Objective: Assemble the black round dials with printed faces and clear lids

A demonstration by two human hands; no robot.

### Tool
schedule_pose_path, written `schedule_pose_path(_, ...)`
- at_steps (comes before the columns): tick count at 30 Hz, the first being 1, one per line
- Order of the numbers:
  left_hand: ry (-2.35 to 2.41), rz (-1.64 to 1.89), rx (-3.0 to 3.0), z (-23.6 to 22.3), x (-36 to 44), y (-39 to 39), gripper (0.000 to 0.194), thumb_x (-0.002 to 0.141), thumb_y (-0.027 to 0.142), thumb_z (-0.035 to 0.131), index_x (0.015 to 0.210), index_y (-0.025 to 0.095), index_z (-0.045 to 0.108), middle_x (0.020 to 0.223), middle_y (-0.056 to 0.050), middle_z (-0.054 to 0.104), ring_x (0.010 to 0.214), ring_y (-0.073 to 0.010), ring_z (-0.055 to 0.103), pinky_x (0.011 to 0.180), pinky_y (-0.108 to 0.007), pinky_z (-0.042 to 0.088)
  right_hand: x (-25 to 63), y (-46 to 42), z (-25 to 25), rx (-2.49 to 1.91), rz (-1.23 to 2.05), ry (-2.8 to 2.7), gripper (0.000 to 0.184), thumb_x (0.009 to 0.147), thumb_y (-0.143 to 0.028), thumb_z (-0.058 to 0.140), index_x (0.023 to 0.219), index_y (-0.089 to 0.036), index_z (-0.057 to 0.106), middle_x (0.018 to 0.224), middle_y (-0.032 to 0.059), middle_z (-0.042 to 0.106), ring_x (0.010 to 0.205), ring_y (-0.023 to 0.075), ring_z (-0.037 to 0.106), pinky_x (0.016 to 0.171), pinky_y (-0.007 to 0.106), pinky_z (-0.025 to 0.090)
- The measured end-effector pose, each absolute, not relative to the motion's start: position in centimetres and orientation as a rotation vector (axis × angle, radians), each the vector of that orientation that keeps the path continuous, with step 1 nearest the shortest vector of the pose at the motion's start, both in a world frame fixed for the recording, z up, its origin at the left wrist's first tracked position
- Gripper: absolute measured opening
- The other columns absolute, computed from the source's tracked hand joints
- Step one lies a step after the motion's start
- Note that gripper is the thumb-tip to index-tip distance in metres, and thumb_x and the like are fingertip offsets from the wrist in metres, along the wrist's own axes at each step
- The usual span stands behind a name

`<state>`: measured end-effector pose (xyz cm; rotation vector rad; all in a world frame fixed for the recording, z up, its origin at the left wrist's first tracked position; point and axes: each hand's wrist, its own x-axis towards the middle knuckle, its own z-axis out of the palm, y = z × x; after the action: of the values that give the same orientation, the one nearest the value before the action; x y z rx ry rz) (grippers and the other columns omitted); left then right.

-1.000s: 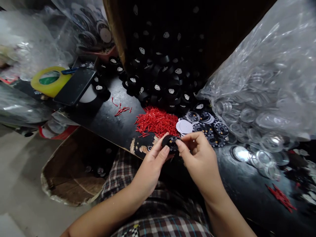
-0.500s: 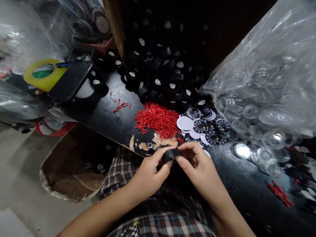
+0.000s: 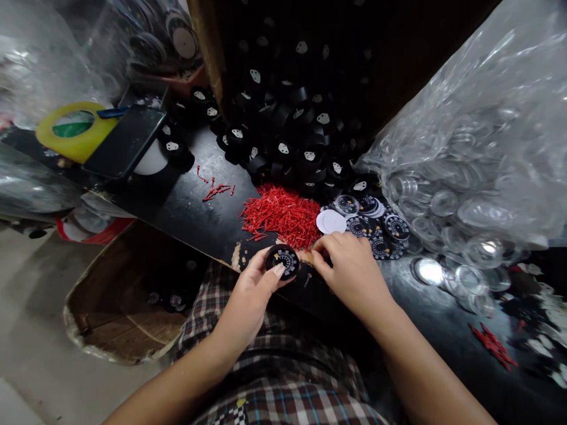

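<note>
My left hand point(image 3: 253, 289) is closed on a round black dial gauge point(image 3: 282, 262), its printed face turned up and my thumb lying across the lower part. To the right of it, my right hand point(image 3: 348, 265) has its fingertips drawn together at the near right edge of a heap of red pointers point(image 3: 283, 213). Whatever those fingertips hold, if anything, is hidden. Just beyond the right hand lies a pile of black dial discs point(image 3: 396, 226), with some white backs point(image 3: 332, 222) turned up.
A dark box point(image 3: 305, 112) of black gauge cases stands behind the heap. Clear round covers spill from a plastic bag point(image 3: 469, 153) at right. A phone point(image 3: 126, 141) and yellow tape roll point(image 3: 66, 139) lie at left. Below the table edge stands an open carton point(image 3: 124, 319).
The gauge has tilted so that its dial face shows, and it has moved left in my left hand. My right hand has let go of it and moved to the red pointers.
</note>
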<state>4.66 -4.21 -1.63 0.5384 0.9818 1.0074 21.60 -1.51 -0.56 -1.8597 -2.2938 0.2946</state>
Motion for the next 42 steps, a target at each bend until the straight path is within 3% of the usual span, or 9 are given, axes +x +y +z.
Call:
schedule_pose_path(5, 0.912, 1.073, 0.458, -1.1, 5.9, -4.1, 0.024, 0.085, 0.028, 0.062, 0.108, 0.021, 0.063, 0.111, -0.004, 0.070, 0.114, -0.0225, 0.059, 0.102, -0.038, 0.043, 21.2, -2.9, -0.4, -1.663, 0.509, -2.035, 0.006, 0.086, -0.021, 0.058, 0.082, -0.018, 0.061, 0.077, 0.0023, 0.065, 0.076, 0.0204, 0.057, 0.073, 0.035, 0.036)
schedule_pose_path(11, 0.862, 1.108, 0.616, -1.2, 5.5, -4.5, 0.034, 0.089, 0.030, 0.058, 0.124, 0.032, 0.057, 0.119, -0.001, 0.067, 0.121, -0.0218, 0.056, 0.108, -0.039, 0.038, 21.4, -3.7, 0.8, -1.663, 0.914, -1.654, 0.016, 0.088, -0.031, 0.058, 0.076, -0.021, 0.061, 0.071, -0.0014, 0.063, 0.065, 0.0148, 0.056, 0.064, 0.029, 0.040)
schedule_pose_path(14, 0.892, 1.158, 0.579, -1.3, 5.6, -4.1, 0.043, 0.091, 0.030, 0.056, 0.133, 0.035, 0.047, 0.119, -0.002, 0.067, 0.117, -0.0205, 0.059, 0.105, -0.039, 0.041, 21.0, -4.0, 1.6, -1.604, 0.842, -1.661, 0.013, 0.088, -0.030, 0.059, 0.078, -0.022, 0.060, 0.073, -0.0024, 0.062, 0.068, 0.0141, 0.056, 0.065, 0.028, 0.040)
schedule_pose_path(20, 0.923, 1.044, 0.669, -1.9, 6.8, -3.7, 0.027, 0.088, 0.025, 0.058, 0.115, 0.029, 0.059, 0.118, 0.001, 0.064, 0.116, -0.0185, 0.056, 0.102, -0.032, 0.043, 20.0, -4.3, 1.7, -1.558, 0.607, -1.876, 0.010, 0.091, -0.024, 0.055, 0.084, -0.020, 0.061, 0.082, 0.0014, 0.064, 0.081, 0.0180, 0.056, 0.074, 0.033, 0.038)
schedule_pose_path(28, 1.000, 1.044, 0.916, -0.8, 6.5, -4.0, 0.020, 0.088, 0.022, 0.057, 0.108, 0.022, 0.057, 0.109, 0.000, 0.066, 0.103, -0.0148, 0.060, 0.095, -0.027, 0.045, 20.2, -4.5, 1.8, -1.594, 0.665, -1.813, 0.013, 0.091, -0.025, 0.054, 0.081, -0.020, 0.059, 0.078, 0.0010, 0.062, 0.078, 0.0175, 0.057, 0.070, 0.031, 0.038)
schedule_pose_path(42, 1.155, 1.001, 1.117, -0.6, 5.9, -4.3, 0.027, 0.084, 0.017, 0.057, 0.110, 0.024, 0.063, 0.106, -0.001, 0.069, 0.101, -0.0197, 0.063, 0.095, -0.031, 0.044, 19.9, -5.3, 2.2, -1.670, 0.721, -1.842, 0.022, 0.090, -0.024, 0.054, 0.068, -0.021, 0.049, 0.064, -0.0018, 0.055, 0.063, 0.0150, 0.051, 0.062, 0.029, 0.035)
